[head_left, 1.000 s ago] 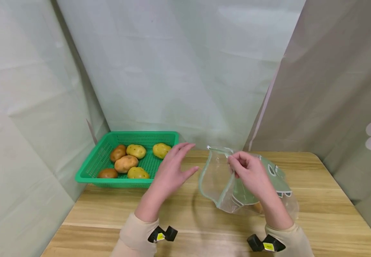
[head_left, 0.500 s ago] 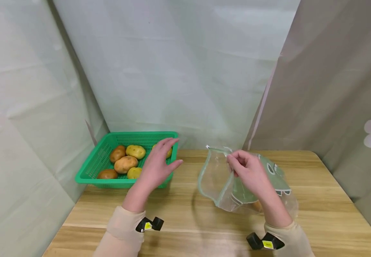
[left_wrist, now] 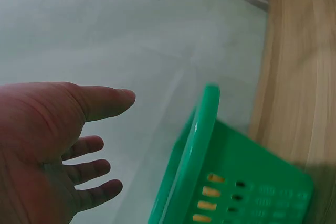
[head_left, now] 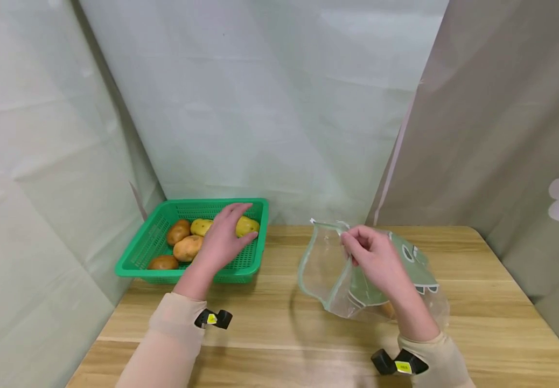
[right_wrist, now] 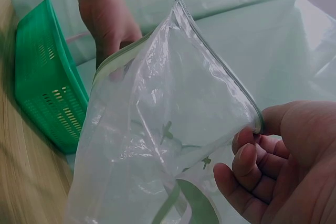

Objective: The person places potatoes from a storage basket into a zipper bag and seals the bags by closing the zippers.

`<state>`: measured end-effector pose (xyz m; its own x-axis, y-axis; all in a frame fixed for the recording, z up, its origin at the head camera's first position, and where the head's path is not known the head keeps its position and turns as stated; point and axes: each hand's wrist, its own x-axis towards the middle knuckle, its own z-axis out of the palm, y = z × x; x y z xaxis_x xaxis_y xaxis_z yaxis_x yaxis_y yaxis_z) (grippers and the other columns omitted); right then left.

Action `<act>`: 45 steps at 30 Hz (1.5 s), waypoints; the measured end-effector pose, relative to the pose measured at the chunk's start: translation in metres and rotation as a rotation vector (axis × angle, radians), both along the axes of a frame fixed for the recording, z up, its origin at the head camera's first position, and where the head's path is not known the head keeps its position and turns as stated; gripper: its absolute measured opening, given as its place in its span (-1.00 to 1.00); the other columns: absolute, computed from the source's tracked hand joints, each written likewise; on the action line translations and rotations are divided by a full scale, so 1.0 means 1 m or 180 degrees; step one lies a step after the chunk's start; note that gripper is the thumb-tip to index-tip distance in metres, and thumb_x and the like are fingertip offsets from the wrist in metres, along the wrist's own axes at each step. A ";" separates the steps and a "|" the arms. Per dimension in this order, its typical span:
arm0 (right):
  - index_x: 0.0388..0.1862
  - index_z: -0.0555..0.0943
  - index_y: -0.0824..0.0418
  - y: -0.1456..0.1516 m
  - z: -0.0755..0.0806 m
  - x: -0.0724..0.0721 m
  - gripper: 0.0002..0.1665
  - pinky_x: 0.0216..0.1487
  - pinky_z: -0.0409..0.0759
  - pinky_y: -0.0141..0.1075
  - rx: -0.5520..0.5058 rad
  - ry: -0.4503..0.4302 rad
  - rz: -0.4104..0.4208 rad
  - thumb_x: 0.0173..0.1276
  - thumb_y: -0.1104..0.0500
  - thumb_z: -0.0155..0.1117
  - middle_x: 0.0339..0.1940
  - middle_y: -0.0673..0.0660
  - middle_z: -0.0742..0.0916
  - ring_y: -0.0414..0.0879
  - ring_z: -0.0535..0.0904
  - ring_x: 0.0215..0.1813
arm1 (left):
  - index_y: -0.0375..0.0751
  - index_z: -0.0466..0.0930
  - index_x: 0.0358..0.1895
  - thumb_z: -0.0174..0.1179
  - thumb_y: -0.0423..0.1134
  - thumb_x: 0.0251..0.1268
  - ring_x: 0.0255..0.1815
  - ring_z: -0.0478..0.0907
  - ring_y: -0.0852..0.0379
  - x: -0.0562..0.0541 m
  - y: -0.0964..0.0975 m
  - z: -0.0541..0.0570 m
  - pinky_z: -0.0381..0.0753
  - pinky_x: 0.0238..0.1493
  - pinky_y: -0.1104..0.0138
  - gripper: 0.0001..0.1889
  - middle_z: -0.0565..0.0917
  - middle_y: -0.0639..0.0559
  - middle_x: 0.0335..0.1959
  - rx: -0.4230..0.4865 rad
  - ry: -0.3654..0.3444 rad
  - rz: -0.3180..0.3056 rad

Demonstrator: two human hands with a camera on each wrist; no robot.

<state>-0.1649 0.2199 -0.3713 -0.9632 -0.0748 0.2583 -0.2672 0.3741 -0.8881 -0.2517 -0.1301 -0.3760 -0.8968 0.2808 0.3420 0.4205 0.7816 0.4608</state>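
My left hand [head_left: 221, 240] hovers over the green plastic basket [head_left: 136, 272] at the left, fingers spread and thumb apart. It holds nothing. Several potatoes lie in that basket: brown ones such as this potato [head_left: 178, 230], a tan potato [head_left: 187, 248], and a yellow potato [head_left: 247, 226] near the left thumb. Between thumb and fingers, my right hand [head_left: 376, 258] pinches the mouth edge of a clear zip bag [head_left: 364, 285] with a green cartoon print. The bag's mouth gapes toward the left. A brownish thing [head_left: 387, 310] shows through its film, mostly hidden by the right forearm.
Both basket and bag rest on a wooden table [head_left: 279, 345]. Pale cloth [head_left: 270, 108] hangs behind and at the left, with a greyer sheet [head_left: 493, 134] at the right. The basket's raised wall [left_wrist: 247, 166] stands beside the left hand in the left wrist view.
My left hand has moved left, from beside the basket's right rim to over the potatoes. The right hand keeps its pinch on the bag in about the same place.
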 end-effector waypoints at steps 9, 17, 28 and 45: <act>-0.18 0.68 0.28 -0.001 0.000 -0.001 -0.66 -0.36 0.52 -0.28 -0.0037 0.0074 0.0035 0.74 0.03 0.30 -0.50 0.09 0.66 0.08 0.57 -0.42 | -0.19 0.32 0.71 0.47 -0.15 0.54 0.65 0.24 -0.44 -0.025 -0.018 -0.005 0.34 0.55 -0.33 -0.20 0.31 -0.33 0.67 -0.0165 -0.0264 0.0041; -0.19 0.69 0.25 -0.003 0.001 0.000 -0.66 -0.35 0.53 -0.28 -0.0044 0.0044 0.0017 0.73 0.02 0.31 -0.49 0.10 0.66 0.11 0.57 -0.41 | -0.25 0.31 0.71 0.46 -0.16 0.54 0.61 0.28 -0.48 -0.042 -0.028 -0.006 0.36 0.53 -0.35 -0.20 0.35 -0.39 0.63 -0.0316 -0.0375 0.0059; -0.17 0.69 0.26 -0.002 0.001 0.000 -0.68 -0.37 0.52 -0.28 -0.0072 0.0065 0.0032 0.74 0.04 0.29 -0.49 0.09 0.65 0.11 0.57 -0.42 | -0.24 0.29 0.72 0.39 -0.14 0.59 0.62 0.28 -0.47 -0.061 -0.029 -0.004 0.37 0.52 -0.34 -0.23 0.33 -0.41 0.64 -0.0551 -0.0669 0.0016; -0.16 0.68 0.29 -0.002 0.001 0.001 -0.67 -0.38 0.52 -0.27 -0.0104 0.0052 0.0020 0.74 0.04 0.30 -0.50 0.09 0.66 0.10 0.56 -0.43 | -0.40 0.28 0.68 0.36 -0.19 0.60 0.61 0.29 -0.50 -0.086 -0.031 -0.002 0.37 0.54 -0.30 -0.25 0.36 -0.49 0.62 -0.0747 -0.1037 -0.0174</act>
<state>-0.1637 0.2184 -0.3707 -0.9583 -0.0721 0.2765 -0.2841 0.3433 -0.8952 -0.3374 -0.1606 -0.3781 -0.9292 0.3677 -0.0368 0.3257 0.8620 0.3884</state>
